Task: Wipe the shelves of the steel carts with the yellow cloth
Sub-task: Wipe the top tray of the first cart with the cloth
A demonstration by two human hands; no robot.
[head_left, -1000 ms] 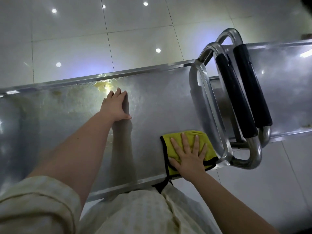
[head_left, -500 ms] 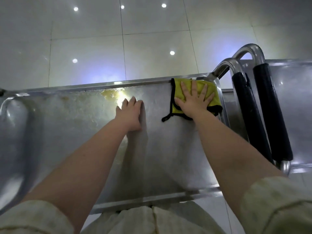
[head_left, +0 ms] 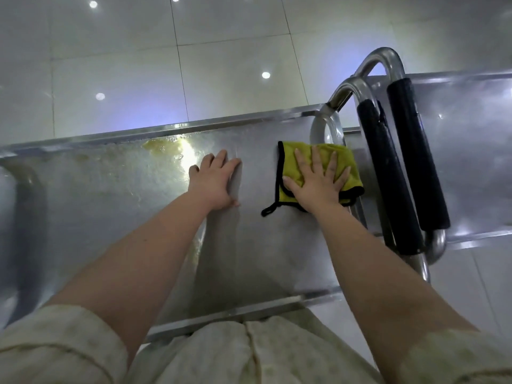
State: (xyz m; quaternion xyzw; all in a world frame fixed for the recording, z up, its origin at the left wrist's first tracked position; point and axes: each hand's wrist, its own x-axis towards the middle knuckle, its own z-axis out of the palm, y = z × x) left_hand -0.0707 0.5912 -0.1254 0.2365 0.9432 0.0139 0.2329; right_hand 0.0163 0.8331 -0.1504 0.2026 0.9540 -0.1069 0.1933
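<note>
One yellow cloth (head_left: 289,162), folded and black-trimmed, lies flat on the top shelf (head_left: 263,245) of the near steel cart. It is right of frame centre, hard up against the shelf's right end where the steel handle tube (head_left: 346,85) rises. Right hand (head_left: 315,184) sits on top of it, palm down, fingers (head_left: 317,159) straight and spread wide, probably to load the whole pad evenly so it drags grime instead of skidding. Nothing pinched; pressure alone holds the cloth. A black hanging loop (head_left: 267,211) trails off the cloth's lower-left corner onto bare steel. Left hand (head_left: 214,182), frame centre, is flat on the shelf just beside the cloth, not touching it, fingers straight and close together. It looks like a brace, taking weight for the forward lean and steadying the cart. Up and left of that hand, against the far rim, is a yellowish stain (head_left: 163,146) with glare on it, unwiped by the look. The shelf's left half looks dull and speckled too. Judgement: wipe under way at the right end, stain and left side left to do. Black foam grips (head_left: 388,176) stand right of the cloth. Beyond them is a second cart's shelf (head_left: 471,162) at the right edge of frame. Glossy tiled floor (head_left: 221,65) fills the top.
</note>
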